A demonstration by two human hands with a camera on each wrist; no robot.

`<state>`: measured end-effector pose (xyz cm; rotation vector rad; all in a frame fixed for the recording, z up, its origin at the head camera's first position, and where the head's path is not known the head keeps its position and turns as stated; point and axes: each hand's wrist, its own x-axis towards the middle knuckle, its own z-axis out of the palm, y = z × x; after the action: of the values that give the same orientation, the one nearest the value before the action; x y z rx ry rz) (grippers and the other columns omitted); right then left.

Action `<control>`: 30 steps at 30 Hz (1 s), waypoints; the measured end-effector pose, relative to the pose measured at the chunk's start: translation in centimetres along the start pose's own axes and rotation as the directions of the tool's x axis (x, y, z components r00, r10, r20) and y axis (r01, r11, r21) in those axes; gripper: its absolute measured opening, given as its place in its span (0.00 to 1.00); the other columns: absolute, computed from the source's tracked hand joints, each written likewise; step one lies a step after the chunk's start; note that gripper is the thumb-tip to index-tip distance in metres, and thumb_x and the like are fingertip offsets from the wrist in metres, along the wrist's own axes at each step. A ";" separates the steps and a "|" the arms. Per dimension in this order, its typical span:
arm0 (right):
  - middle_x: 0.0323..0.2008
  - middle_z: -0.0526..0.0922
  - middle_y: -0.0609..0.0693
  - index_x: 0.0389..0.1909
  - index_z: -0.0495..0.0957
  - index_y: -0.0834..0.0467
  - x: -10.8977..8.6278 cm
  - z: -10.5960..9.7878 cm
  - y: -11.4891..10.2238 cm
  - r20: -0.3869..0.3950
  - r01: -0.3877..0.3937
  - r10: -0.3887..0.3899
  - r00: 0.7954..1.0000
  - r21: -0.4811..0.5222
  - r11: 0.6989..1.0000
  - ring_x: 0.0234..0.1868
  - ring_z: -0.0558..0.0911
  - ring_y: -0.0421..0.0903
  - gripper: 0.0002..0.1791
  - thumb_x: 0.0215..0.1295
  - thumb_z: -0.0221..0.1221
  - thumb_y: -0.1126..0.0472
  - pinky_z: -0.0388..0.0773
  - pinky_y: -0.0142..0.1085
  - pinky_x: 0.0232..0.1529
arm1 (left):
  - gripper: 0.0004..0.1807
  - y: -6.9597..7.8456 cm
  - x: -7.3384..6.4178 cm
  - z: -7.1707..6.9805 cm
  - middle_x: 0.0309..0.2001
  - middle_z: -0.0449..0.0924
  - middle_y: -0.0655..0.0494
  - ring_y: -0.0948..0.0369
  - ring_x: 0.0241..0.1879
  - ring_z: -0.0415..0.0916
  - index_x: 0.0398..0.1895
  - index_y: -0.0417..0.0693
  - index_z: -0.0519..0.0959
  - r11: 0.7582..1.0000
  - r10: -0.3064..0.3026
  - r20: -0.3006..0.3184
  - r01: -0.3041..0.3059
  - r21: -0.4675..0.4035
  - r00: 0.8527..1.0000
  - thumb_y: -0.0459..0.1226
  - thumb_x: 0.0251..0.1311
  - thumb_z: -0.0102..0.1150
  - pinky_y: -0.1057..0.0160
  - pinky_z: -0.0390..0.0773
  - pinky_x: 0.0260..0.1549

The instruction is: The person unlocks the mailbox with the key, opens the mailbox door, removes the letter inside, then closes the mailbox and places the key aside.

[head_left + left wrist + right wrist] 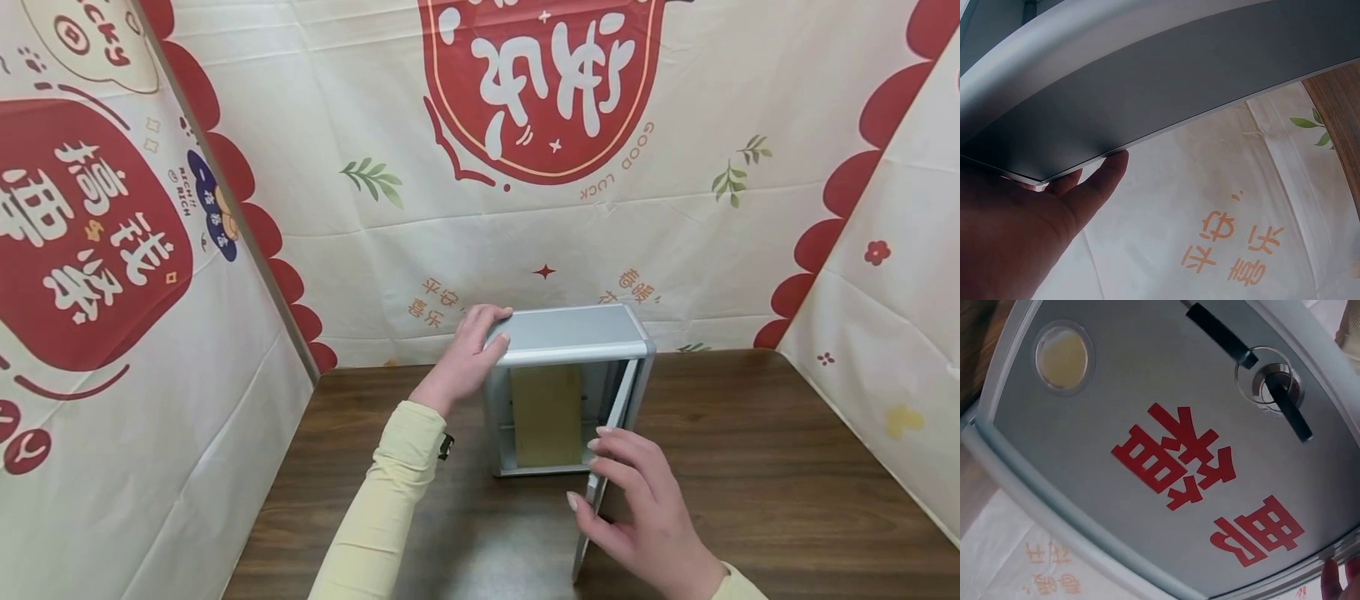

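Note:
A grey metal lockbox (570, 329) stands upright on the table, its front door (621, 400) swung outward on the right side. My left hand (467, 357) grips the box's top left corner, thumb in front and fingers over the edge. Thumb and fingers of my right hand (648, 512) pinch the door's edge. The right wrist view has the door's outer face, with red lettering (1172, 456), a round window (1063, 359) and a key (1291, 409) in the lock. Inside the box a tan panel (547, 417) shows.
Dark wood-grain table (750, 450) lies under and around the box. A printed cloth (360, 275) with red and orange designs hangs behind and along both sides. A second key (1219, 332) hangs on the ring at the lock.

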<state>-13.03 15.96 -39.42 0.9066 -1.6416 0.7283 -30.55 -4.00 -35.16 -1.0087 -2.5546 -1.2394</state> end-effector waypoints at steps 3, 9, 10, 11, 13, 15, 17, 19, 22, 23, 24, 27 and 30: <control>0.37 0.76 0.65 0.31 0.73 0.68 -0.1 -0.7 -0.2 -0.024 -0.008 0.008 1.000 0.011 1.000 0.44 0.74 0.60 0.17 0.62 0.60 0.55 0.65 0.32 0.58 | 0.22 0.0 0.0 0.0 0.63 0.61 0.55 0.59 0.61 0.56 0.64 0.47 0.67 1.000 0.003 -0.001 -0.003 0.001 1.000 0.42 0.68 0.44 0.56 0.61 0.59; 0.36 0.77 0.67 0.29 0.72 0.70 -0.2 -1.5 0.1 -0.160 0.069 -0.058 0.985 0.063 0.996 0.44 0.78 0.60 0.14 0.60 0.61 0.61 0.71 0.33 0.54 | 0.22 0.0 -0.1 -0.1 0.63 0.60 0.55 0.59 0.61 0.56 0.63 0.47 0.67 1.000 -0.007 0.000 0.007 -0.002 1.000 0.42 0.68 0.44 0.55 0.62 0.58; 0.36 0.78 0.68 0.29 0.72 0.71 -0.2 -1.6 0.1 -0.186 0.078 -0.064 0.980 0.067 0.995 0.44 0.78 0.60 0.14 0.60 0.61 0.62 0.71 0.34 0.53 | 0.22 0.0 -0.1 -0.1 0.63 0.60 0.55 0.58 0.61 0.56 0.63 0.47 0.67 1.000 -0.008 0.000 0.008 -0.004 1.000 0.42 0.68 0.44 0.55 0.62 0.58; 0.36 0.78 0.68 0.29 0.72 0.71 -0.2 -1.7 0.1 -0.209 0.082 -0.066 0.976 0.070 0.994 0.45 0.79 0.60 0.14 0.60 0.61 0.63 0.72 0.34 0.53 | 0.22 0.0 -0.1 -0.1 0.63 0.60 0.54 0.58 0.61 0.56 0.63 0.47 0.68 1.000 -0.007 0.000 0.007 -0.005 1.000 0.42 0.68 0.44 0.55 0.62 0.58; 0.35 0.78 0.69 0.29 0.72 0.72 -0.3 -2.0 0.1 -0.250 0.076 -0.056 0.967 0.071 0.995 0.46 0.80 0.60 0.14 0.60 0.62 0.63 0.73 0.34 0.52 | 0.22 0.0 -0.1 -0.1 0.63 0.60 0.55 0.58 0.61 0.56 0.63 0.48 0.67 1.000 -0.009 0.005 0.009 -0.004 1.000 0.42 0.68 0.43 0.54 0.62 0.58; 0.35 0.78 0.70 0.28 0.73 0.73 -0.4 -2.4 0.0 -0.284 0.064 -0.043 0.958 0.068 0.996 0.46 0.81 0.60 0.14 0.59 0.62 0.64 0.74 0.34 0.51 | 0.22 0.1 -0.1 -0.1 0.64 0.60 0.55 0.59 0.61 0.56 0.64 0.49 0.67 1.000 -0.019 0.014 0.019 -0.001 1.000 0.43 0.68 0.43 0.55 0.62 0.58; 0.36 0.78 0.70 0.28 0.73 0.74 -0.6 -2.9 0.0 -0.299 0.033 -0.014 0.954 0.061 0.998 0.47 0.81 0.58 0.14 0.60 0.62 0.64 0.74 0.33 0.51 | 0.22 0.1 -0.1 -0.1 0.64 0.59 0.56 0.60 0.61 0.56 0.64 0.49 0.67 1.000 -0.025 0.020 0.025 0.000 0.999 0.43 0.68 0.43 0.55 0.63 0.58; 0.37 0.79 0.71 0.28 0.73 0.75 -0.9 -3.4 -0.1 -0.314 -0.003 0.020 0.949 0.054 0.999 0.47 0.81 0.58 0.14 0.60 0.62 0.65 0.74 0.33 0.51 | 0.22 0.1 -0.1 -0.1 0.64 0.59 0.57 0.60 0.61 0.56 0.64 0.50 0.67 0.999 -0.032 0.024 0.032 0.000 0.999 0.43 0.68 0.43 0.55 0.63 0.58; 0.38 0.79 0.71 0.28 0.74 0.75 -1.3 -4.2 -0.2 -0.328 -0.077 0.085 0.941 0.036 0.996 0.48 0.82 0.55 0.14 0.60 0.62 0.65 0.73 0.32 0.51 | 0.22 0.1 0.0 -0.1 0.64 0.59 0.57 0.60 0.61 0.56 0.64 0.50 0.67 0.999 -0.033 0.024 0.034 -0.004 0.999 0.43 0.68 0.43 0.54 0.63 0.58; 0.38 0.80 0.71 0.28 0.74 0.75 -1.3 -4.5 -0.1 -0.335 -0.096 0.101 0.937 0.033 0.995 0.48 0.82 0.54 0.14 0.60 0.62 0.65 0.73 0.31 0.50 | 0.22 0.1 0.0 -0.1 0.64 0.59 0.57 0.60 0.61 0.56 0.64 0.50 0.67 1.000 -0.029 0.023 0.029 -0.004 0.999 0.43 0.68 0.43 0.54 0.62 0.58; 0.38 0.80 0.71 0.28 0.74 0.75 -1.4 -4.7 -0.1 -0.341 -0.110 0.115 0.933 0.034 0.993 0.48 0.82 0.54 0.13 0.59 0.62 0.65 0.73 0.31 0.50 | 0.22 0.1 0.0 -0.1 0.64 0.59 0.56 0.60 0.61 0.56 0.64 0.49 0.67 1.000 -0.025 0.021 0.025 -0.004 0.999 0.43 0.68 0.43 0.55 0.62 0.59; 0.38 0.80 0.71 0.27 0.74 0.75 -1.5 -5.4 0.1 -0.353 -0.134 0.141 0.925 0.045 0.990 0.47 0.82 0.53 0.13 0.59 0.63 0.67 0.73 0.30 0.49 | 0.22 0.0 0.1 -0.1 0.63 0.60 0.55 0.60 0.62 0.56 0.64 0.48 0.67 1.000 -0.012 0.017 0.012 -0.002 1.000 0.42 0.68 0.43 0.55 0.61 0.60; 0.36 0.81 0.71 0.26 0.74 0.75 -1.6 -5.8 0.3 -0.380 -0.127 0.145 0.914 0.071 0.989 0.45 0.83 0.54 0.11 0.56 0.63 0.70 0.75 0.30 0.47 | 0.22 -0.2 0.2 -0.2 0.63 0.60 0.55 0.60 0.62 0.56 0.63 0.48 0.68 1.000 -0.002 0.011 0.002 -0.001 1.000 0.41 0.67 0.44 0.56 0.60 0.60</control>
<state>-10.13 21.26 -39.55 0.6338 -1.3490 0.9769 -30.83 -4.10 -35.10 -1.0168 -2.5639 -1.2396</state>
